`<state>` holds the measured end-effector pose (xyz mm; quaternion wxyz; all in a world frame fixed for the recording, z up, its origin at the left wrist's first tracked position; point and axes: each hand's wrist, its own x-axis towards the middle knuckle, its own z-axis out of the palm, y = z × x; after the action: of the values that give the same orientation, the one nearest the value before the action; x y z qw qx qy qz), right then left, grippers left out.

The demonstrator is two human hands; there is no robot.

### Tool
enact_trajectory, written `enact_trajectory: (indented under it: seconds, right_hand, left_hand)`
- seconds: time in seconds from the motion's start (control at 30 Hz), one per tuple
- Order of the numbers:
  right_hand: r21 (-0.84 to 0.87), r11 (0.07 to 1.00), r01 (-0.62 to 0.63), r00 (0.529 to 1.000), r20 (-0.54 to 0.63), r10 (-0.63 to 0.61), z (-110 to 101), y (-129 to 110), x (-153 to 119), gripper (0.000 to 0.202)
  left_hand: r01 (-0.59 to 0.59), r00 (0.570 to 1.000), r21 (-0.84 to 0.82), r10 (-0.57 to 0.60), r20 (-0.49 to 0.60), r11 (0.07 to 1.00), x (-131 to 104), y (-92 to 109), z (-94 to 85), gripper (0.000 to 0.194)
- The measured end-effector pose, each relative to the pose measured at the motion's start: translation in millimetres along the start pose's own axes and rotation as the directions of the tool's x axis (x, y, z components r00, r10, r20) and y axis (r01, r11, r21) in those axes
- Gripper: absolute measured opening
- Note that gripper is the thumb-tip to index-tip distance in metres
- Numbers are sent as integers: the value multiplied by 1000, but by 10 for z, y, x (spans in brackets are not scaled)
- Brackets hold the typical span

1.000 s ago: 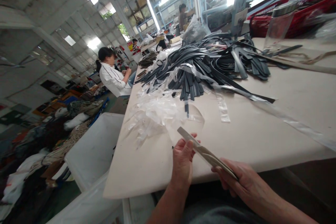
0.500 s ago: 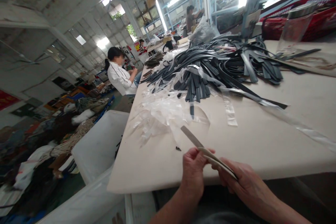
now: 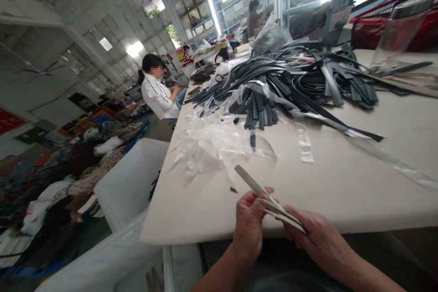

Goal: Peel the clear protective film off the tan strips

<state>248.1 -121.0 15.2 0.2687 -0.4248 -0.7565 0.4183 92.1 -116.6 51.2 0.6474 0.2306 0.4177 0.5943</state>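
A flat grey-beige strap (image 3: 248,179) lies in both hands, its free end pointing up and left over the table. My left hand (image 3: 249,221) pinches it between thumb and fingers near the middle. At the other end, my right hand (image 3: 316,232) is closed around it, fingers partly hidden. Between the hands the strap shows more than one layer, with a pale edge standing slightly apart; whether it is one folded piece or several I cannot tell. A small dark scrap (image 3: 233,190) lies on the table (image 3: 342,187) left of the strap's end.
A heap of dark straps (image 3: 263,86) covers the table's far part, with clear plastic film (image 3: 219,141) in front. A clear jar (image 3: 397,32) and a red basket (image 3: 366,32) stand at right. White bins (image 3: 133,182) flank the left edge; a person (image 3: 159,89) sits beyond.
The strap's layers between my hands have spread a little further apart, and my left fingers have shifted slightly on it. The view has turned slightly to the left.
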Motion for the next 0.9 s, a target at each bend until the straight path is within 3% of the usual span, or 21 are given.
enact_trajectory:
  seconds: [0.1,0.2,0.3,0.43,0.5,0.57,0.6,0.63,0.7,0.73,0.77,0.8,0.87,0.9]
  right_hand:
    - [-43,999,-16,999,38,18,-17,-72,5,20]
    - [-70,997,-40,998,35,42,-30,-137,43,21]
    - [-53,998,-32,999,20,33,-4,-155,92,25]
    - [26,999,-46,996,72,44,73,-162,146,29]
    - [72,995,-67,991,123,58,61,-188,189,38]
    - [176,979,-107,989,116,87,-35,-217,250,49]
    - [245,959,-140,989,77,124,-120,-226,284,55]
    - [310,935,-175,984,22,177,-226,-227,316,61]
    - [384,892,-238,952,-92,293,-480,-200,363,72]
    - [390,881,-267,930,-134,341,-610,-171,374,75]
    - [385,876,-289,913,-165,374,-729,-134,375,77]
    - [375,874,-309,899,-184,397,-831,-92,368,79]
    - [362,862,-356,872,-202,445,-966,-6,338,83]
    - [363,849,-384,858,-198,473,-999,32,321,85]
  left_hand:
    - [-118,991,-93,111,-76,989,93,221,-7,41]
    - [-101,988,-102,88,-124,990,123,310,-16,35]
    - [-37,998,-72,32,-61,997,4,129,-39,32]
    - [-107,994,-38,107,7,994,-147,-129,-103,20]
    - [-159,987,-21,158,-36,987,-140,-36,-202,20]
    - [-256,951,-22,248,-182,966,-122,279,-404,28]
    - [-324,908,-6,309,-284,946,-132,510,-553,32]
    - [-415,829,33,393,-397,909,-166,772,-734,36]
    - [-515,621,211,531,-576,831,-323,1322,-1183,27]
    - [-528,541,266,561,-626,806,-445,1570,-1440,18]
    - [-520,477,323,583,-657,791,-589,1778,-1712,11]
    - [-466,388,448,631,-672,763,-747,1934,-1993,10]
    - [-292,297,632,696,-654,718,-1067,2073,-2559,23]
    - [-194,273,678,703,-657,709,-1213,2060,-2832,28]
